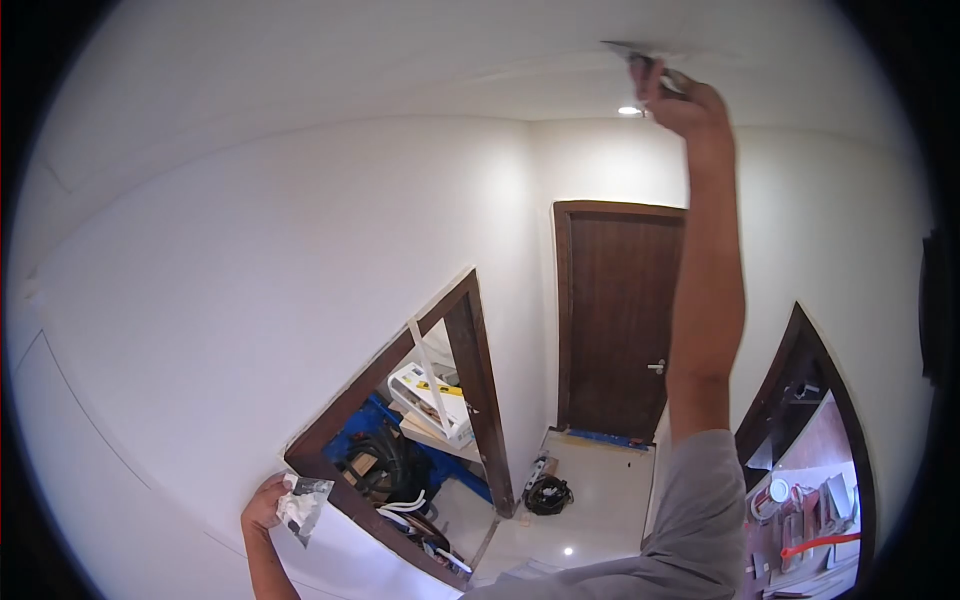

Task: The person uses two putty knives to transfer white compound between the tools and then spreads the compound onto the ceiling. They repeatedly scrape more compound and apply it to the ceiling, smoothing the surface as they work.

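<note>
High overhead, my right hand (672,98) is wrapped round a putty knife (625,48), its blade against or very close to the white ceiling (480,75). Low on the left, my left hand (264,503) grips a second, wider scraper (312,497) with a lump of white filler (295,508) on its blade. This scraper is beside the dark wooden frame of the left doorway. Part of its handle is hidden by my fingers.
A closed brown door (620,310) stands at the corridor's end. A coiled black cable (548,494) lies on the floor. Through the left door frame (465,320) are hoses and a white box (435,400). The right doorway (800,350) shows stacked materials and a bucket (770,498).
</note>
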Tool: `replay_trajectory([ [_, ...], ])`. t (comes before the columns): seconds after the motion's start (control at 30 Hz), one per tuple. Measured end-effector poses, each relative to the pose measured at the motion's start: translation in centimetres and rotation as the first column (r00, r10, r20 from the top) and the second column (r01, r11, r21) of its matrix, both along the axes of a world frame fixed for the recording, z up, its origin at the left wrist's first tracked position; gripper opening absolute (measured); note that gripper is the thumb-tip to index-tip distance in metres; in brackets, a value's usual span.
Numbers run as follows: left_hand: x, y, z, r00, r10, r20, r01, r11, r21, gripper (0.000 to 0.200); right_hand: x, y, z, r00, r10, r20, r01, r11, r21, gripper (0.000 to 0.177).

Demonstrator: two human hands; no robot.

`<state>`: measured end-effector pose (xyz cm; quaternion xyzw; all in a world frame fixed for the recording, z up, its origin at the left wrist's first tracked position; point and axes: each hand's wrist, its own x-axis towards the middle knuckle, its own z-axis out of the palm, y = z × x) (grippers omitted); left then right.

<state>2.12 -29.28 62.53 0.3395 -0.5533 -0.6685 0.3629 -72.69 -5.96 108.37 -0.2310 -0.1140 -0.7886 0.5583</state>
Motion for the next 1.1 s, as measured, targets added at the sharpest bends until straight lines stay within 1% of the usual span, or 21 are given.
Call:
replay_trajectory([
  [0.07,0.0,0.0,0.0,1.000,-0.005,0.006,0.005,1.000,0.003,0.029,0.4,4.8,0.0,0.994,-0.110,-0.002,0.110,0.994,-0.026,0.039],
  [0.13,-0.3,0.1,0.3,1.000,-0.006,0.012,0.006,1.000,0.002,0.029,-1.1,7.4,-1.4,0.987,-0.128,-0.092,0.118,0.986,-0.116,0.037],
  [0.17,-0.6,0.4,0.6,1.000,-0.006,0.018,0.006,1.000,0.003,0.029,-1.8,6.9,-2.3,0.924,-0.365,-0.112,0.347,0.925,-0.156,0.037],
  [0.23,-0.3,0.3,0.4,0.999,0.002,0.035,-0.002,1.000,0.004,0.031,-3.1,4.5,-4.4,0.646,-0.754,-0.118,0.718,0.653,-0.241,0.036],
  [0.33,0.4,-0.3,-0.4,0.994,0.058,0.091,-0.057,0.998,-0.018,0.034,4.1,1.8,-8.9,0.436,-0.869,-0.234,0.849,0.484,-0.213,0.035],
  [0.4,0.7,-0.5,-0.7,0.995,0.018,0.103,-0.017,1.000,-0.007,0.033,6.8,-0.5,-12.0,0.484,-0.800,-0.355,0.815,0.560,-0.149,0.037],
  [0.43,1.0,-0.9,-1.3,0.982,0.054,0.179,-0.044,0.997,-0.063,0.033,6.9,-2.2,-14.6,0.488,-0.776,-0.399,0.796,0.584,-0.161,0.039],
  [0.47,0.5,0.1,-1.1,0.990,0.060,0.127,-0.054,0.997,-0.054,0.031,6.4,-4.2,-18.2,0.484,-0.733,-0.478,0.707,0.650,-0.280,0.040],
  [0.5,0.1,0.3,-1.8,0.995,0.071,0.070,-0.066,0.995,-0.072,0.028,8.8,-4.3,-21.1,0.547,-0.638,-0.543,0.684,0.714,-0.150,0.041],
  [0.57,-2.6,3.2,-1.4,0.996,0.077,-0.040,-0.079,0.996,-0.038,0.033,13.3,-5.7,-28.7,0.698,-0.468,-0.543,0.545,0.838,-0.021,0.036],
  [0.6,-3.4,3.2,-3.6,0.989,0.050,-0.143,-0.050,0.999,0.006,0.034,15.6,-6.2,-33.5,0.747,-0.363,-0.557,0.463,0.885,0.045,0.033],
  [0.67,-8.1,5.6,-6.8,0.937,0.152,-0.313,-0.119,0.985,0.123,0.042,20.2,-6.3,-43.2,0.825,-0.180,-0.536,0.312,0.936,0.166,0.029],
  [0.7,-10.7,7.5,-8.0,0.902,0.231,-0.366,-0.171,0.967,0.189,0.045,21.9,-6.1,-47.6,0.864,-0.076,-0.498,0.226,0.942,0.247,0.038],
  [0.77,-16.0,11.4,-9.1,0.853,0.351,-0.386,-0.247,0.924,0.292,0.034,25.3,-6.0,-56.3,0.917,0.122,-0.380,0.047,0.913,0.405,0.057],
  [0.8,-18.5,12.5,-10.9,0.795,0.416,-0.442,-0.300,0.902,0.310,0.028,26.9,-5.3,-59.2,0.951,0.155,-0.269,-0.015,0.888,0.460,0.052],
  [0.83,-20.2,11.7,-15.7,0.755,0.520,-0.399,-0.398,0.847,0.352,0.024,28.4,-4.8,-60.8,0.966,0.146,-0.214,-0.016,0.857,0.515,0.060],
  [0.9,-22.7,13.4,-18.3,0.734,0.593,-0.332,-0.468,0.795,0.385,0.019,30.9,-3.3,-61.1,0.983,0.052,-0.174,0.063,0.802,0.594,0.069],
  [0.93,-24.2,14.9,-16.6,0.657,0.675,-0.336,-0.522,0.729,0.442,0.018,31.6,-2.7,-61.0,0.986,0.001,-0.168,0.103,0.789,0.606,0.071],
  [1.0,-25.1,16.7,-14.3,0.685,0.724,-0.084,-0.623,0.642,0.448,0.018,32.1,-3.1,-62.3,0.909,-0.123,-0.397,0.320,0.816,0.481,0.073],
  [1.03,-25.5,16.4,-15.3,0.678,0.721,-0.140,-0.598,0.653,0.465,0.018,32.2,-3.3,-63.0,0.846,-0.195,-0.496,0.419,0.818,0.393,0.075],
  [1.1,-26.6,15.9,-17.1,0.664,0.705,-0.251,-0.540,0.684,0.491,0.018,32.4,-3.2,-63.6,0.551,-0.310,-0.775,0.592,0.800,0.101,0.071],
])
